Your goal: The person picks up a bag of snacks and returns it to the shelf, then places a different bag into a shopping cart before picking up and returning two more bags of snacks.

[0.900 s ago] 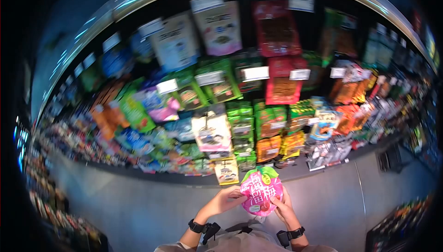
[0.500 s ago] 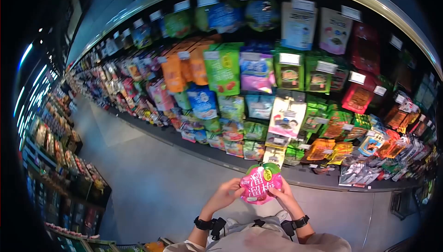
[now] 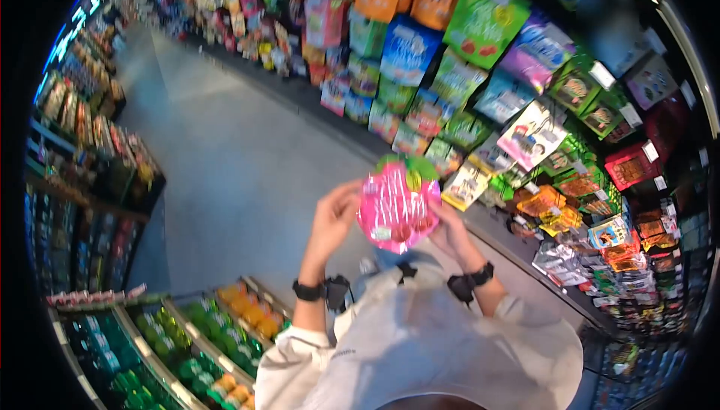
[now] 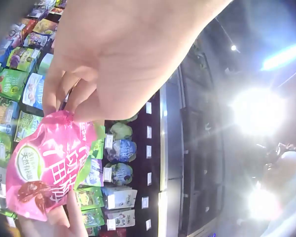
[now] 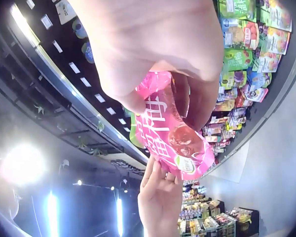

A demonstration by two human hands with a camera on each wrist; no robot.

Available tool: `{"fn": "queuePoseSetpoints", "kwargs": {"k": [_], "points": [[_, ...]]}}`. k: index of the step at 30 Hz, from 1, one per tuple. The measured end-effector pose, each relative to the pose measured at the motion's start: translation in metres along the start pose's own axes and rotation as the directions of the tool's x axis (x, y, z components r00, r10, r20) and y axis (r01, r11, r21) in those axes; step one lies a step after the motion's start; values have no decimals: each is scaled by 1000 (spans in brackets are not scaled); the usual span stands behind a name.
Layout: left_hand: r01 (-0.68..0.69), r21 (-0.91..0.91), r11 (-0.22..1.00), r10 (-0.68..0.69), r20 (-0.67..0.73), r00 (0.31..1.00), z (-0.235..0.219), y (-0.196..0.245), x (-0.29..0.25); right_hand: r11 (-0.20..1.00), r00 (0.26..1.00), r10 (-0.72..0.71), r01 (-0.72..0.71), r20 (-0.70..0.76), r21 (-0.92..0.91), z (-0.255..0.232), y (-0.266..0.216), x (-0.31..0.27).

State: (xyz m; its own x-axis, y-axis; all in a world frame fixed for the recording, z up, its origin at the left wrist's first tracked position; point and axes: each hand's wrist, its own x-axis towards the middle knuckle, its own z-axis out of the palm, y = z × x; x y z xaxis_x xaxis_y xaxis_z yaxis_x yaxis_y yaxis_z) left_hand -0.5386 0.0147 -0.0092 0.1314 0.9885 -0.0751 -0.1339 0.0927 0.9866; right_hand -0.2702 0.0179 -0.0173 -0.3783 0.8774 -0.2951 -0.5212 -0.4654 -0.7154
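Note:
A pink snack bag (image 3: 397, 204) with white lettering and a green leaf-shaped top is held up in front of the torso, its printed front facing the head camera. My left hand (image 3: 334, 213) pinches its left edge. On the opposite edge my right hand (image 3: 452, 231) grips the bag, thumb on the front and fingers behind. The left wrist view shows the bag (image 4: 47, 165) with dark red fruit printed near its bottom. From the right wrist, the right hand (image 5: 163, 54) curls over one side of the bag (image 5: 170, 131), and the left hand (image 5: 160, 197) holds the far side.
A long wall display of hanging snack bags (image 3: 409, 50) runs along the right, with a pale yellow bag (image 3: 466, 183) just beyond the held one. Grey floor (image 3: 217, 162) stretches ahead on the left. Slanted bins of green and orange goods (image 3: 202, 335) stand at lower left.
The head view has swung left along the aisle, so the shelf slants to the right and the lower-left bins come into view. Both hands keep holding the pink bag, now higher in the picture.

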Motion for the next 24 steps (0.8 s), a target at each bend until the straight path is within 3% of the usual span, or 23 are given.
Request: {"fn": "queuePoseSetpoints", "kwargs": {"k": [3,9,15,17,20,21,24], "points": [[7,-160,987,-22,-90,996,-23,12,7,993,989,55,-68,134,97,8,9,41],[-21,-186,982,-19,-215,977,-80,34,50,984,967,71,-108,243,141,34,24,135],[14,-26,1000,-19,-223,975,-135,66,120,982,946,-33,-28,323,185,59,31,232],[12,67,998,4,-228,974,-156,65,142,986,946,-26,-30,325,166,46,44,267],[-4,227,974,63,-252,966,-174,78,179,987,958,25,-68,287,142,67,31,306],[-32,206,978,85,-252,964,-180,78,190,985,933,52,-106,356,133,78,17,318],[-12,218,976,76,-286,955,-191,83,218,998,922,19,-38,386,41,101,7,350]]}}
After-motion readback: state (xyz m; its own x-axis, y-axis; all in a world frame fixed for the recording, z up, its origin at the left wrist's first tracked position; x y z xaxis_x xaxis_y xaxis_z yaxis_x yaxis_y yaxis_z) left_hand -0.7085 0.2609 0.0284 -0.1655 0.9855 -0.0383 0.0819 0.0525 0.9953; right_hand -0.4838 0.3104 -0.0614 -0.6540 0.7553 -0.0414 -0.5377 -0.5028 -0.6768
